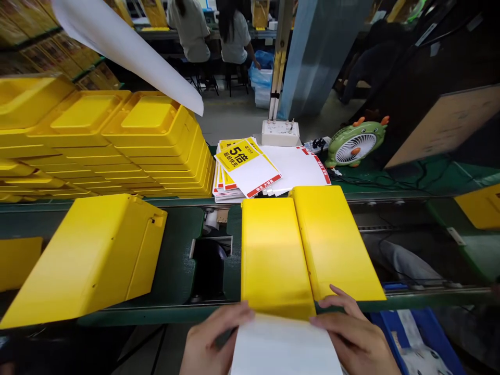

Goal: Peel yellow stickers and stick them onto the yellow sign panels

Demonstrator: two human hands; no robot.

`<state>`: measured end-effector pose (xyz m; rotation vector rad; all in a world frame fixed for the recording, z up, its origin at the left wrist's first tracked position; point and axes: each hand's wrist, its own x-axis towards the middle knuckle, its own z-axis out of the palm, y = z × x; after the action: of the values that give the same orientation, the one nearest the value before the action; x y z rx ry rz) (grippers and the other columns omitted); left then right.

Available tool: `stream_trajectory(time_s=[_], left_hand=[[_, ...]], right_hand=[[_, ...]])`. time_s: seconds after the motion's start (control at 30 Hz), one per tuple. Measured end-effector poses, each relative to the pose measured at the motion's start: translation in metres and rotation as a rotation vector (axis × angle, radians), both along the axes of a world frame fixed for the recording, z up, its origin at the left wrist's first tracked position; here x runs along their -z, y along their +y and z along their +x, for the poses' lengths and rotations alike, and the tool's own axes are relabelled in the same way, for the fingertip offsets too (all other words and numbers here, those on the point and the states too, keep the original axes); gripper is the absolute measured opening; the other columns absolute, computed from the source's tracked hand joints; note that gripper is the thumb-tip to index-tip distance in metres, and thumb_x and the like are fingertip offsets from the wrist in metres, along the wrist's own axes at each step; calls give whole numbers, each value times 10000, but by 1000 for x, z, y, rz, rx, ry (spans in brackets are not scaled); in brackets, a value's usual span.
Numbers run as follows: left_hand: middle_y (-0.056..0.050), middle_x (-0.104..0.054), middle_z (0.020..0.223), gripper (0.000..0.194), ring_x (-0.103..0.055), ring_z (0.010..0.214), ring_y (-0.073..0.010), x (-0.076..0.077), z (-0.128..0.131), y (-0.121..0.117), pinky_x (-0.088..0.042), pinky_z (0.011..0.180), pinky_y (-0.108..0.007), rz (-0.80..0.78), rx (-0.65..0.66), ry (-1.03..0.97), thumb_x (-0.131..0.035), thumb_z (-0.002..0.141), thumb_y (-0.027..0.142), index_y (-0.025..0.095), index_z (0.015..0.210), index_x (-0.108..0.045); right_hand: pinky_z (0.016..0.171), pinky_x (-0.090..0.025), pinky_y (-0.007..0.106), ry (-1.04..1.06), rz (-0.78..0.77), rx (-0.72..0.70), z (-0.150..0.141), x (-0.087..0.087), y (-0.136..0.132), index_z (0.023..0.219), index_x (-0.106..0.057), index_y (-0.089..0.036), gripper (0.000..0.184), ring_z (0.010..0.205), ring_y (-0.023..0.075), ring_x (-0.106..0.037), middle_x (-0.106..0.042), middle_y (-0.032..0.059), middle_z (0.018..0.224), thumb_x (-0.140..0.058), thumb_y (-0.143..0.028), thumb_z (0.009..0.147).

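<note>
A white sheet [287, 346] stretches between my two hands at the bottom of the head view, its top edge over the near end of a yellow panel [275, 255]. My left hand [216, 336] pinches the sheet's upper left corner, thumb and finger closed. At the upper right corner, my right hand [355, 333] grips the sheet, with one finger raised over a second yellow panel [336, 239]. Both panels belong to a yellow casing lying on the green work surface. The sheet's lower part runs out of view.
Stacked yellow trays [156, 135] rise at left behind a yellow housing [89, 255]. Printed sheets [250, 166] lie beyond the casing, near a white box [280, 133] and green fan [355, 143]. A blue bin [425, 338] is at lower right. Two people sit farther back.
</note>
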<state>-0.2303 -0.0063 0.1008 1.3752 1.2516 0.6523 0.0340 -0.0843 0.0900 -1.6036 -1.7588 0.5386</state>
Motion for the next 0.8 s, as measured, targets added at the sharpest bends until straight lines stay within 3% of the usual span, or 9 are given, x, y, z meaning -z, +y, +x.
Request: stream_trajectory(time_s=[0.1,0.2,0.3,0.37,0.43,0.47,0.63,0.8], left_hand=[[-55,-703,945,514,-661,857,-215,-3,14,35,-552,813,-321,-186,12,-101,-684,712,284,245,1205,-545],[-96,-657,1045,684,-632,891,-211,-1,32,62,-552,772,-311,-172,37,-155,-695,680,234,219,1308,-422],[-111,-529,1239,754,-603,860,-170,4,45,70,-555,698,-278,-125,3,-131,-701,653,216,260,1332,-376],[-101,-455,1307,752,-586,850,-157,9,47,68,-557,663,-271,-129,-32,-115,-701,642,218,292,1320,-383],[-95,-452,1294,720,-572,869,-163,15,47,63,-560,665,-279,-141,-47,-98,-701,638,233,288,1296,-414],[-93,-460,1278,709,-568,870,-165,19,46,61,-560,669,-282,-144,-54,-91,-702,635,243,281,1286,-425],[-91,-472,1242,733,-572,825,-135,38,42,58,-554,716,-285,-180,-58,-96,-709,623,232,256,1291,-408],[-84,-528,1138,682,-585,805,-124,48,44,64,-545,742,-275,-197,-59,-106,-699,630,224,209,1261,-441]], right_hand=[[748,-534,301,232,-339,185,2,-4,25,843,-712,-273,151,834,190,-635,-679,39,847,-602,-227,750],[729,-527,304,375,-527,275,10,-4,54,835,-712,-205,184,823,215,-636,-682,57,838,-626,-299,704],[837,-498,365,416,-590,327,20,2,73,999,-668,-166,411,849,239,-638,-697,51,803,-670,-403,663],[920,-453,408,449,-635,294,24,9,77,1278,-475,-161,689,869,234,-641,-701,22,754,-668,-426,672],[950,-428,427,475,-668,248,25,18,77,1404,-250,-172,849,864,223,-647,-697,-12,709,-652,-415,698],[943,-431,424,482,-676,237,24,23,77,1410,-226,-178,851,855,219,-650,-695,-20,702,-645,-409,706],[910,-452,374,536,-678,217,18,45,73,1288,-409,-136,656,896,214,-639,-700,7,754,-608,-420,730],[866,-464,371,466,-654,256,16,56,73,1208,-477,-152,548,881,220,-643,-708,20,783,-596,-406,736]])
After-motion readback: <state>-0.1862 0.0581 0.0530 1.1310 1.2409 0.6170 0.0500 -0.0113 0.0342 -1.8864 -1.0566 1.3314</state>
